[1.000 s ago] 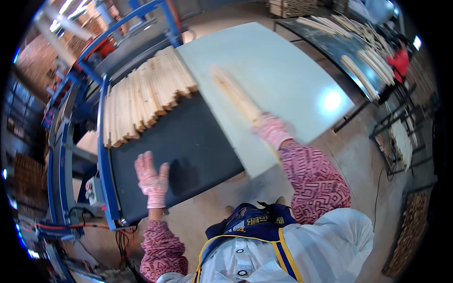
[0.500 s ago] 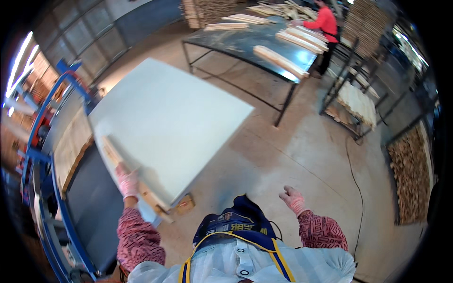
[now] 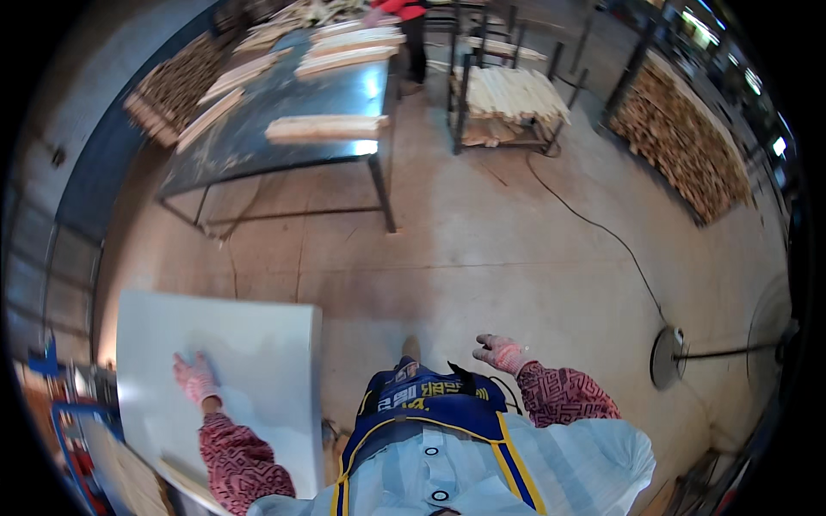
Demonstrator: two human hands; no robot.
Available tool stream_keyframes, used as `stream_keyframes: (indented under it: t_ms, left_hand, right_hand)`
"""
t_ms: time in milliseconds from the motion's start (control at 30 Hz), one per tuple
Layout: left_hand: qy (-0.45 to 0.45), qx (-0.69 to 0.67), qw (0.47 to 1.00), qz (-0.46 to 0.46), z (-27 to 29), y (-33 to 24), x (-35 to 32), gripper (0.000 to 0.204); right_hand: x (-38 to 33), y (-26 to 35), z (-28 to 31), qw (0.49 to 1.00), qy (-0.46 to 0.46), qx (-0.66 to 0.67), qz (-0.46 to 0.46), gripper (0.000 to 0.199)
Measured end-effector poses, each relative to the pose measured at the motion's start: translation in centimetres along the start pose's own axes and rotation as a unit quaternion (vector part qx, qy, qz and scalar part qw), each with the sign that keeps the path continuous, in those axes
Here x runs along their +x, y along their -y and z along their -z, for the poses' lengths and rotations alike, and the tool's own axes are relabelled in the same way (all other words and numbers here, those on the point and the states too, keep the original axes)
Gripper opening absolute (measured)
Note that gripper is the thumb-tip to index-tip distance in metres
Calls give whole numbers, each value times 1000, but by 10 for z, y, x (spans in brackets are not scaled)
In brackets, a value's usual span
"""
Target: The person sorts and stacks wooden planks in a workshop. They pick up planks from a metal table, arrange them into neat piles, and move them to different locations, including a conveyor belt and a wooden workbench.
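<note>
My left hand [image 3: 196,378], in a pink-and-white knit glove, is over the smooth white tabletop [image 3: 267,344] at the lower left. Its fingers are spread and hold nothing; whether they touch the surface I cannot tell. A pale wooden strip [image 3: 185,480] lies along the table's near left side, partly behind my left forearm. My right hand [image 3: 502,353], gloved alike, hangs in the air over the concrete floor in front of my blue apron [image 3: 422,396]. Its fingers point left, a little apart, with nothing in them.
A dark metal table [image 3: 249,138] with bundles of wooden strips [image 3: 327,128] stands ahead; a person in red [image 3: 400,9] is behind it. Farther right are a rack of pale boards [image 3: 508,93], a wood stack [image 3: 680,129], a floor cable [image 3: 602,228] and a round-based stand [image 3: 666,357].
The view has swung right, so the white tabletop now sits lower left. My left hand has left the wooden strip and is over the bare white surface. My right hand remains free.
</note>
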State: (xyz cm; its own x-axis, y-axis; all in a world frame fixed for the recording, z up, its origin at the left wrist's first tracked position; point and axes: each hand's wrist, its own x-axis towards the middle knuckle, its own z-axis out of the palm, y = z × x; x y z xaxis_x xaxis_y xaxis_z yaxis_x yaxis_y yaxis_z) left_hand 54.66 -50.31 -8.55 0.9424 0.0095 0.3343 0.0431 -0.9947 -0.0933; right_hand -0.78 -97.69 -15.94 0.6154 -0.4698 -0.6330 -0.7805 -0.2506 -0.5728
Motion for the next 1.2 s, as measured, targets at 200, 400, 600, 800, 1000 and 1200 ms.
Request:
stream_keyframes:
  t_ms: [200,400,600,800,1000,1200]
  left_hand:
    - [230,-201,915,-264,44,-371,-22,63]
    - [400,-86,657,-633,126,-632,-193,63]
    - [454,-187,469,-734,124,-824,-379,61]
    - [547,-196,513,-632,112,-1000,-381,55]
    - [368,-100,501,-777,55,-1112,-354,30]
    - [274,-52,407,-870,57,-1248,-345,21]
  right_hand:
    - [12,10,62,994,-73,70,-50,65]
    - [-1,-35,124,963,-119,157,-183,66]
    - [43,-165,173,936,-134,153,-287,67]
    - [154,-209,348,943,-176,148,-243,63]
    - [351,-292,483,938,-327,62,-95,53]
    - [470,-282,652,900,-251,223,-279,47]
